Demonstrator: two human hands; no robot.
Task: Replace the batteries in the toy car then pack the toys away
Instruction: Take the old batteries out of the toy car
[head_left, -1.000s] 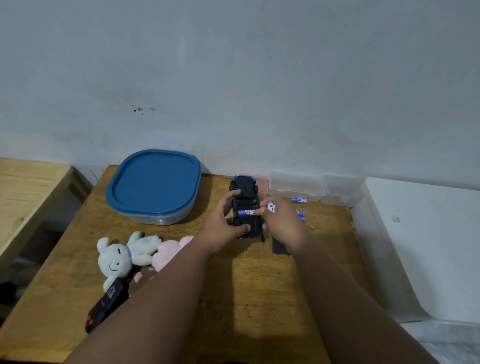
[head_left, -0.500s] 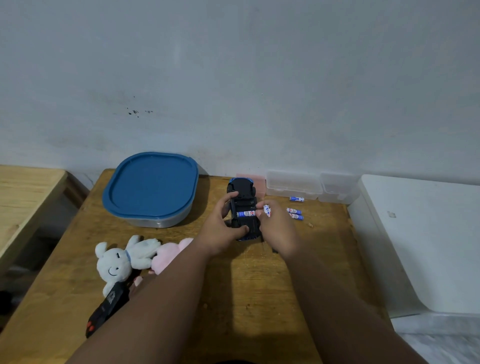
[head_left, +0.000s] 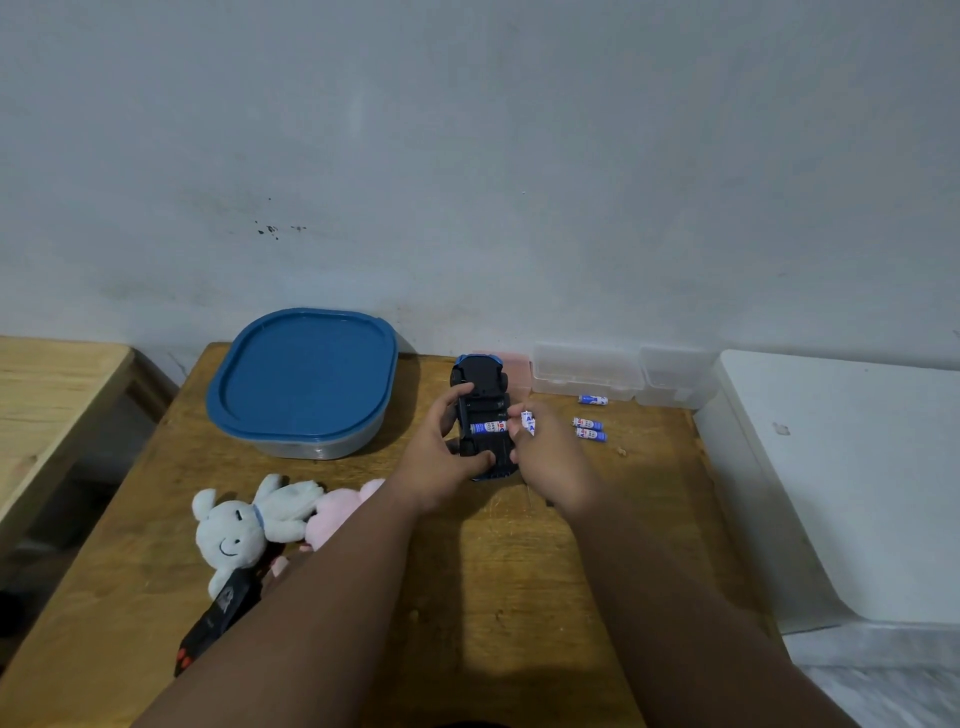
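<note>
On the wooden table (head_left: 519, 582), near its far edge, the toy car (head_left: 482, 410) lies upside down with its black underside up and its blue body showing only at the ends. Its battery bay is open, and one battery (head_left: 488, 427) sits crosswise inside it. The left hand (head_left: 441, 467) grasps the car from the left, fingers curled over the far part of the chassis and thumb pressed on the near end. The right hand (head_left: 550, 462) is just right of the car, pinching what look like two batteries (head_left: 528, 422) in its fingertips, held right against the car's right side by the open bay.

Three loose batteries (head_left: 589, 423) lie on the table to the right of the hands: one close to the clear boxes (head_left: 587, 370) along the wall, two side by side a little nearer. A pink box (head_left: 514, 366) stands against the wall behind the car, touching the clear ones.

Left of the car, well apart, sits a tub (head_left: 304, 382) with a blue lid on. Nearer, by the left forearm, a white plush (head_left: 244, 525) lies on its back beside a pink plush (head_left: 340, 512), which the arm partly hides. A black remote (head_left: 218, 618) with red buttons lies under the white plush. A white surface (head_left: 841, 467) adjoins the table on the right.
</note>
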